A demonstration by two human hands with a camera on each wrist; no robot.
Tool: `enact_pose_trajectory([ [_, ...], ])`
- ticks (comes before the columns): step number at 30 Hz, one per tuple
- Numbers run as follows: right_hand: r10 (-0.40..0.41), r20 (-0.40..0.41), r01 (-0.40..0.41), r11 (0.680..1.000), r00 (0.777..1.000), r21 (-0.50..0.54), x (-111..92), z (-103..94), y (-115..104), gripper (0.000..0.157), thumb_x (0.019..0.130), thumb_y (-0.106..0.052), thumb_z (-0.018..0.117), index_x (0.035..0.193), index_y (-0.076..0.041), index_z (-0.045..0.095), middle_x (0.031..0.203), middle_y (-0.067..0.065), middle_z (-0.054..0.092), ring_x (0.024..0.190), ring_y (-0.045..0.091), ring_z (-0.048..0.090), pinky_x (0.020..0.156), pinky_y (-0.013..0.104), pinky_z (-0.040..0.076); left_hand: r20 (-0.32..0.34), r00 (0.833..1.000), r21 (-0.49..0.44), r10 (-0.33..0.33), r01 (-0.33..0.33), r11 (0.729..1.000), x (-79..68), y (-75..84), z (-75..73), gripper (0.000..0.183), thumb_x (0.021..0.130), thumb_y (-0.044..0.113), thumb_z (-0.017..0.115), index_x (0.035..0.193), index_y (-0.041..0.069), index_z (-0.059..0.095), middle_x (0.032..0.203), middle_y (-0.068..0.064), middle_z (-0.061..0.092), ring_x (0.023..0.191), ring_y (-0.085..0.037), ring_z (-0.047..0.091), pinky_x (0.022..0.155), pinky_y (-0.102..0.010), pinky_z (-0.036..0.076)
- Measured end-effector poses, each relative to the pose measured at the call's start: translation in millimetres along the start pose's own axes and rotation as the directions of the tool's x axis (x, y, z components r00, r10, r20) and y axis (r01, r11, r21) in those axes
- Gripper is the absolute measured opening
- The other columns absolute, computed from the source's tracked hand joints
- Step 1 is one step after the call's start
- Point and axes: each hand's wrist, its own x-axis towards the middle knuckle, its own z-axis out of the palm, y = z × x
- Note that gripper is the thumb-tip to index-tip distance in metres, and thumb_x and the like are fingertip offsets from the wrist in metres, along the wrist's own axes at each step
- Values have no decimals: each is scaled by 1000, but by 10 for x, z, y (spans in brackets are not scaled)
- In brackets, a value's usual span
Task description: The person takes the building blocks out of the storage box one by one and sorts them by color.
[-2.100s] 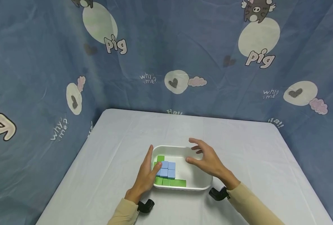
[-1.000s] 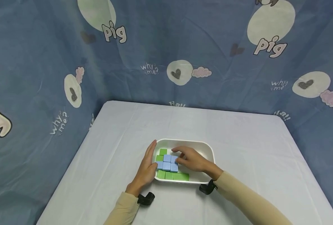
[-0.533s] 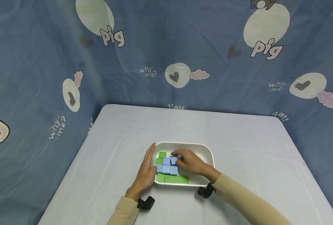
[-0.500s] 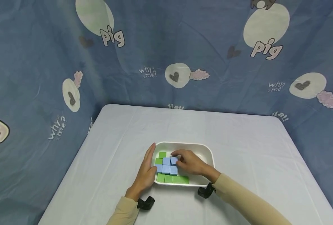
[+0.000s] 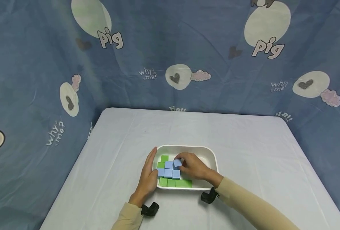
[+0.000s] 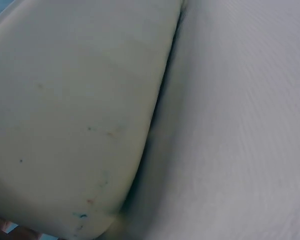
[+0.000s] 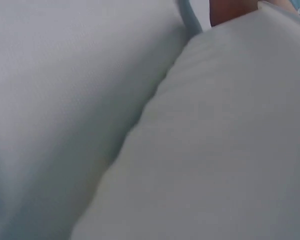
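Observation:
A white tray on the table holds blue square tiles in two rows. My left hand holds the tray's left end, straight fingers along the outside and thumb over the rim beside the nearest blue tile. My right hand reaches over the tray and pinches a blue tile at the right end of the upper row; it sits raised and tilted. Whether another tile lies beneath it cannot be told. The left wrist view shows the tray's outer wall.
Green tiles lie along the tray's near side, and more green tiles sit at its far left. White cloth covers the table. A blue printed curtain hangs behind it. Black wrist cameras are on both wrists.
My right hand has come from the tray's right side to the upper row of blue tiles and lifted one edge of the right-end tile. The left hand stays at the tray's left end.

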Motion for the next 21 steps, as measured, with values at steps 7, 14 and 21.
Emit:
enact_pose_trajectory([
  [7, 43, -24, -42, 999, 999, 31, -22, -153, -35, 32, 87, 0, 71, 119, -3, 68, 105, 3, 68, 80, 12, 61, 68, 27, 52, -22, 1000, 4, 22, -22, 1000, 1, 28, 8, 83, 81, -15, 36, 161, 2, 25, 166, -12, 25, 153, -25, 19, 120, -20, 9],
  [14, 53, -63, -50, 997, 997, 52, -86, -303, -44, 35, 87, -2, 71, 122, -5, 68, 109, 3, 68, 82, 13, 63, 65, 27, 54, -33, 999, 34, -2, 3, 999, 26, 60, -20, 79, 84, -14, 36, 161, 2, 25, 166, -12, 25, 153, -25, 19, 124, -39, 13],
  [21, 104, -114, -91, 989, 988, 118, -168, -538, -82, 36, 87, -4, 73, 123, -6, 68, 111, 6, 68, 85, 16, 65, 66, 29, 56, -27, 1000, 61, -1, 2, 998, 63, 64, -74, 79, 84, -16, 36, 160, -1, 25, 165, -15, 25, 153, -28, 19, 124, -48, 14],
])
